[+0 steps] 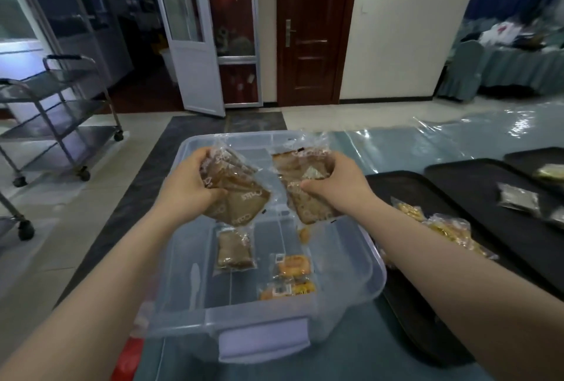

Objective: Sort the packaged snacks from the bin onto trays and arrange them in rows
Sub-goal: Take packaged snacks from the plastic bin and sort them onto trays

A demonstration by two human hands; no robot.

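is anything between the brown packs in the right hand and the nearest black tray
Nothing visible blocks that path. The right hand holds the brown packs above the clear bin, higher than its rim. The nearest black tray lies just right of the bin; yellow packs already sit along its near edge, the rest looks bare.

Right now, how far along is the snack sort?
Partly done: yellow packs lie on the nearest tray. In hand: left hand and right hand each grip brown packs above the bin. Left: a brown pack and orange packs inside.
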